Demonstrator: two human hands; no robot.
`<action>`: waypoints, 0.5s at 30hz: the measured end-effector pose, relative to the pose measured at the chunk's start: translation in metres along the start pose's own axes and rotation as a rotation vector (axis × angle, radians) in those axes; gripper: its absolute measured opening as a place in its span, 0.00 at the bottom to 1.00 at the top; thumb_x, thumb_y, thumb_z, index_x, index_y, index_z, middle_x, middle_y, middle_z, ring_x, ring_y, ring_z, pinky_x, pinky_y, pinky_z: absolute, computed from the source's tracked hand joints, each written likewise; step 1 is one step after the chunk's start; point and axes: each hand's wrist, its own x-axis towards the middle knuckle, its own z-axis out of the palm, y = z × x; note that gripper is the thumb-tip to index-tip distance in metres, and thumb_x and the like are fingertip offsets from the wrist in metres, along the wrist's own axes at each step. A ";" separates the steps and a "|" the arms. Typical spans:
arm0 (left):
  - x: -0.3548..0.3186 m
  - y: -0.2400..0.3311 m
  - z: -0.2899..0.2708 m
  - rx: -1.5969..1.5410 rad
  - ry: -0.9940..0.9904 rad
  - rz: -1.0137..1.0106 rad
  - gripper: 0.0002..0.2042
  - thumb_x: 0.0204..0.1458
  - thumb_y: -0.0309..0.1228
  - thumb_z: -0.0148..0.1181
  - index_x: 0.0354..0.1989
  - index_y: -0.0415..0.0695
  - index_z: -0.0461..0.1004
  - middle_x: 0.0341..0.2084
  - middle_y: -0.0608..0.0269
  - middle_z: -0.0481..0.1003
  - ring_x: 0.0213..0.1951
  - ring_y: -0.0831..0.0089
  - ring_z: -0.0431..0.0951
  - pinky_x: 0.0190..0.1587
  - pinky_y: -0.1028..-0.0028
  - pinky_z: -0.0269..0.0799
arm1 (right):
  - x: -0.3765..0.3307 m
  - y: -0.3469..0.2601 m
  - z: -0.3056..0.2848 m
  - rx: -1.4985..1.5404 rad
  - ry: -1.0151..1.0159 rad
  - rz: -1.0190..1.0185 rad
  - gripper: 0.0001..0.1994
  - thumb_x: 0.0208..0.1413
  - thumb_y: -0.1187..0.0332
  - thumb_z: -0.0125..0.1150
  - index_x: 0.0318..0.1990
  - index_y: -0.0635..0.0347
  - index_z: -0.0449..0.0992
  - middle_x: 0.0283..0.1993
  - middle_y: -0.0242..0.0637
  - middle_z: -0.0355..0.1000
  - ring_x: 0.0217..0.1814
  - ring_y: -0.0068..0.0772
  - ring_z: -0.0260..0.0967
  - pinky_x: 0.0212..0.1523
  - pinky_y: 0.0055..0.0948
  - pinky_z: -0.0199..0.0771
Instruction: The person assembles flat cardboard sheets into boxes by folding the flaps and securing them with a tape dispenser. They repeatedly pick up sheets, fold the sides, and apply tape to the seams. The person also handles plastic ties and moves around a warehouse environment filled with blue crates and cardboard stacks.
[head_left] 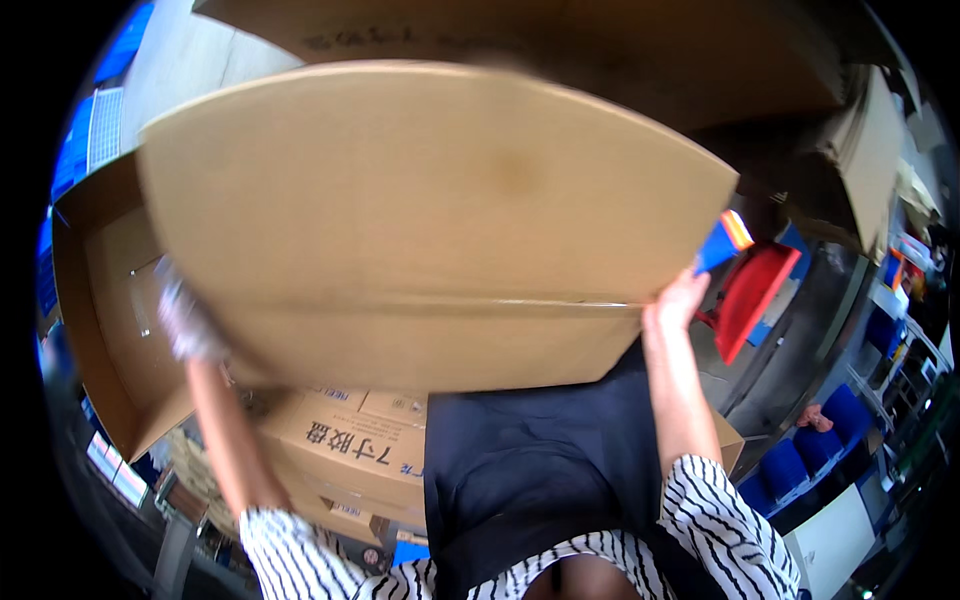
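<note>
A large brown cardboard box (430, 210) is held up in front of me, one plain face toward me with a crease running across its lower part. My right hand (682, 297) is closed round its lower right edge, with some fingers hidden behind. At the opposite edge, my left hand (188, 318), in a whitish glove, presses against the cardboard; motion smears its fingers. Just beyond my right hand a blue and orange object (725, 242) pokes out, its kind unclear.
An open cardboard box (100, 235) stands on the left. Printed cartons (340, 435) are stacked below, beside my dark apron (540, 440). Another big carton (640, 60) spans the far side. To the right are a red stool-like seat (750, 300) and blue chairs (815, 445).
</note>
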 end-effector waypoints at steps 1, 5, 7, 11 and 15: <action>-0.040 0.037 0.021 0.101 0.064 0.057 0.24 0.63 0.45 0.43 0.55 0.36 0.66 0.47 0.58 0.72 0.47 0.69 0.72 0.53 0.72 0.64 | 0.002 -0.013 -0.005 -0.002 -0.023 0.018 0.07 0.66 0.65 0.44 0.41 0.57 0.59 0.38 0.33 0.64 0.39 0.26 0.65 0.39 0.32 0.71; -0.289 0.225 0.085 0.175 -0.062 0.229 0.23 0.64 0.44 0.40 0.48 0.33 0.69 0.36 0.55 0.74 0.38 0.68 0.76 0.42 0.73 0.70 | 0.040 0.001 -0.037 -0.518 -0.217 -0.230 0.13 0.61 0.61 0.52 0.44 0.62 0.64 0.41 0.45 0.70 0.44 0.41 0.69 0.46 0.39 0.68; -0.391 0.248 0.153 0.170 -0.320 0.163 0.23 0.64 0.43 0.39 0.45 0.31 0.70 0.30 0.53 0.76 0.33 0.67 0.78 0.37 0.73 0.73 | 0.068 -0.007 -0.069 -0.588 -0.151 -0.178 0.17 0.59 0.60 0.55 0.48 0.63 0.66 0.45 0.51 0.71 0.49 0.48 0.70 0.49 0.40 0.67; -0.476 0.200 0.370 0.536 -1.340 0.145 0.31 0.62 0.49 0.38 0.29 0.30 0.77 0.16 0.50 0.76 0.16 0.64 0.77 0.20 0.72 0.73 | 0.124 -0.062 -0.217 -0.610 -0.359 0.067 0.19 0.58 0.61 0.56 0.51 0.64 0.66 0.46 0.49 0.73 0.49 0.45 0.71 0.51 0.36 0.67; -0.517 0.119 0.559 0.086 -1.728 -0.114 0.30 0.60 0.50 0.39 0.32 0.30 0.77 0.23 0.46 0.78 0.26 0.61 0.80 0.33 0.68 0.76 | 0.124 -0.111 -0.339 -0.358 -0.615 0.308 0.17 0.57 0.64 0.56 0.49 0.65 0.69 0.44 0.37 0.73 0.47 0.30 0.70 0.50 0.29 0.67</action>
